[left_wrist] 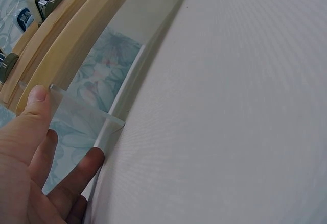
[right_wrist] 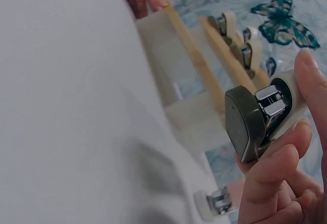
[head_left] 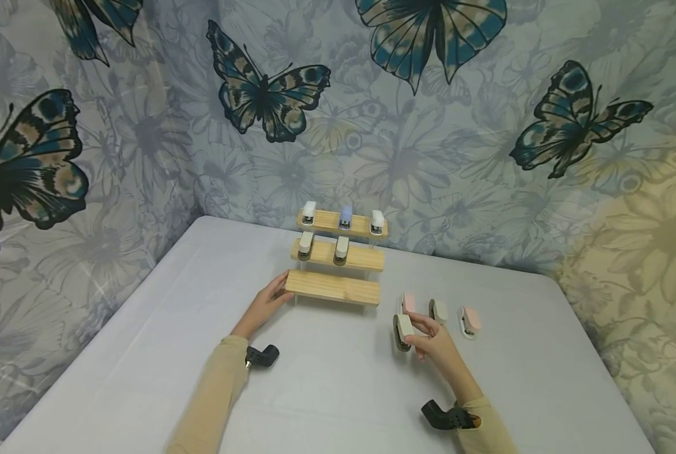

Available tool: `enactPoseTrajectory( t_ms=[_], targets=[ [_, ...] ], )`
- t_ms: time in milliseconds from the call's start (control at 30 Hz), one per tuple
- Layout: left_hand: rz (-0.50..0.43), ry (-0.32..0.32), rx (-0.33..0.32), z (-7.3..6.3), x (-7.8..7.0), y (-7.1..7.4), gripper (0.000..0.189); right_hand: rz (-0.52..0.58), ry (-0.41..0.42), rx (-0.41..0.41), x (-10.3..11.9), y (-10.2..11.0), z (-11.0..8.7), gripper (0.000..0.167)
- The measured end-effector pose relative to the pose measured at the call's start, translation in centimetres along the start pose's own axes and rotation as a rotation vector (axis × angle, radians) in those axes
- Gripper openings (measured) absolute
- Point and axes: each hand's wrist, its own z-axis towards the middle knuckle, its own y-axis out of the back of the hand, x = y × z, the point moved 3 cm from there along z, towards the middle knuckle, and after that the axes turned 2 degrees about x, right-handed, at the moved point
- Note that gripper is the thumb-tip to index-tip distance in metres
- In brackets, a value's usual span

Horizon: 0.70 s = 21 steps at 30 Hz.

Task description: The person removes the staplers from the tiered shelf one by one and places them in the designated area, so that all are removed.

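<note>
My right hand point(head_left: 433, 339) grips a cream mini stapler with a dark olive base point(right_wrist: 246, 122), tilted just above the table. My left hand point(head_left: 263, 310) touches the left end of a three-step wooden rack point(head_left: 332, 287); its thumb point(left_wrist: 38, 95) lies against the bottom board and the other fingers spread beside the clear side panel. Two white staplers point(head_left: 308, 213) and a blue one point(head_left: 346, 216) between them stand on the top step. A pair of cream staplers point(head_left: 342, 250) occupies the middle step. The bottom step is bare.
On the white table point(head_left: 326, 384), right of the rack, stand a pink stapler point(head_left: 408, 302) partly behind the held one, a cream stapler point(head_left: 439, 310) and another pink stapler point(head_left: 470, 320). Butterfly-printed cloth point(head_left: 406, 164) rises behind the table.
</note>
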Motion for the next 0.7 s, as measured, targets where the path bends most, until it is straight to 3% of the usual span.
enactPoseTrajectory(
  t_ms=[533, 700],
  targets=[
    [0.007, 0.004, 0.004, 0.2, 0.4, -0.1, 0.059, -0.008, -0.105, -0.102, -1.9, 0.3, -1.9, 0.055],
    [-0.001, -0.007, -0.011, 0.8, 2.6, -0.1, 0.061, 0.023, -0.124, -0.116, -2.5, 0.4, -2.0, 0.057]
  ],
)
